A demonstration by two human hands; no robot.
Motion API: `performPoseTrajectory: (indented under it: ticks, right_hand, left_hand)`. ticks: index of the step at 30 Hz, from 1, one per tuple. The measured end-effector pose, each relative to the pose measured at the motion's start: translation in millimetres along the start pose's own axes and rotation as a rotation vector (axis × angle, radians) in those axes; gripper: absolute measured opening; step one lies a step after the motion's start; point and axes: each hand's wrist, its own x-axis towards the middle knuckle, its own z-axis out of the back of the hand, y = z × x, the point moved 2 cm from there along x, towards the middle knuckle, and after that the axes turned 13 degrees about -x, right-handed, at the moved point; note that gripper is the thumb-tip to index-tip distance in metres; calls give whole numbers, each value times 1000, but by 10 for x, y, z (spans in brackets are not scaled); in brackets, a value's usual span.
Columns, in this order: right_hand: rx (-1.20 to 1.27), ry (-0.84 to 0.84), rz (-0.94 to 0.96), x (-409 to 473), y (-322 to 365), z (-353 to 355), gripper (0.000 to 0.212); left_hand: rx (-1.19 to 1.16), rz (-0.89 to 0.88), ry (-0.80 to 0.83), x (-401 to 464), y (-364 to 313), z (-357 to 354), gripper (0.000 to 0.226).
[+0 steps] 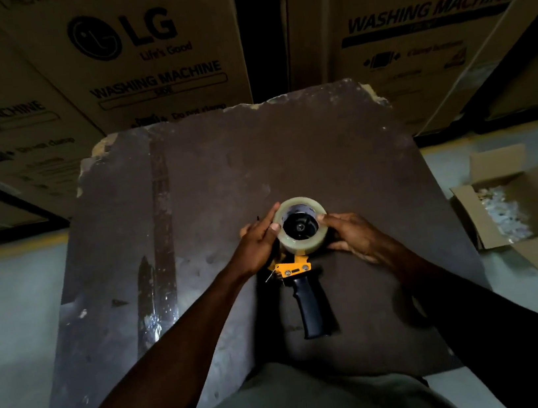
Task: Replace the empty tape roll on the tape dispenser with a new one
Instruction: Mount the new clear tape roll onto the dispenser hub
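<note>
A full roll of clear packing tape (301,225) sits over the black hub of a yellow and black handheld tape dispenser (301,282), which lies flat near the middle of a worn dark brown board table (339,145). The roll's open face points up, and the dark hub shows through its hole. The dispenser's black pistol handle points toward the near edge, with the yellow metal frame just below the roll.

The left hand (258,240) is against the left side of the roll, thumb laid on its upper rim and fingers curled round its far-left wall. The right hand (351,235) grips the right side, thumb tip on the rim and fingers wrapped lower down round the roll's wall. Both forearms reach in from the near edge.

A strip of shiny, peeling tape residue (160,226) runs down the left part of the table. On the pale floor to the right stands an open brown cardboard box (534,204) with white scraps inside. Beyond the far edge stand large cardboard cartons (149,47) printed "LG" and "WASHING MACHINE", with a dark gap between them
</note>
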Motion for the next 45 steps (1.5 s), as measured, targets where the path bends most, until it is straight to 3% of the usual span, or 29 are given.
performPoseTrajectory:
  ticks: [11, 17, 21, 28, 31, 35, 45]
  right_hand:
    - [-9, -62, -40, 47, 72, -53, 42]
    - [-63, -85, -30, 24, 64, -80, 43]
    - [-95, -29, 7, 23, -36, -70, 46]
    - [-77, -12, 26, 84, -184, -59, 32]
    - [-151, -49, 49, 112, -225, -35, 34]
    - [-361, -135, 118, 122, -264, 26, 57]
    - [-403, -189, 183, 177, -324, 44, 48]
  left_hand:
    - [143, -106, -173, 16, 116, -88, 44]
    - [174, -75, -174, 17, 236, -151, 44]
    - [266, -179, -146, 16, 261, -153, 46]
    - [322, -234, -157, -17, 229, -148, 45]
    - [368, -219, -176, -25, 216, -165, 45]
    - [468, -167, -206, -55, 196, -183, 49]
    - [720, -91, -177, -62, 115, -252, 50]
